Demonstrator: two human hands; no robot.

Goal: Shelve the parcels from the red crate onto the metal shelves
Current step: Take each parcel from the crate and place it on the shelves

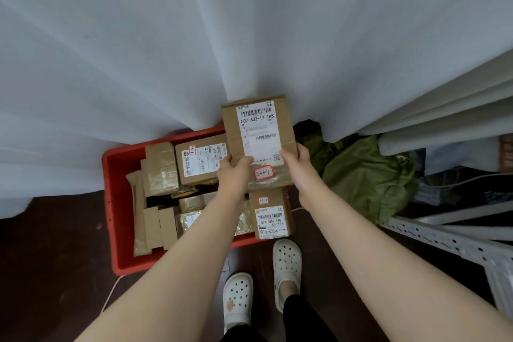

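Cardboard parcel (259,141) was gripped by both hands, left (234,172) and right (297,165), above the red crate (111,203); many parcels lay inside, so shelving onto the shelves (455,241) seemed barely begun.

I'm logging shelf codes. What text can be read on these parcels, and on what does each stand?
"502-602-12 1H5": printed label of the held parcel.
"3-1-7": handwritten sticker on that parcel.
"507-PB02 T70": front parcel in the red crate.
"507-PB02 T70": back parcel, printed sideways.
Stickers on those two and all fine print: too small to read.
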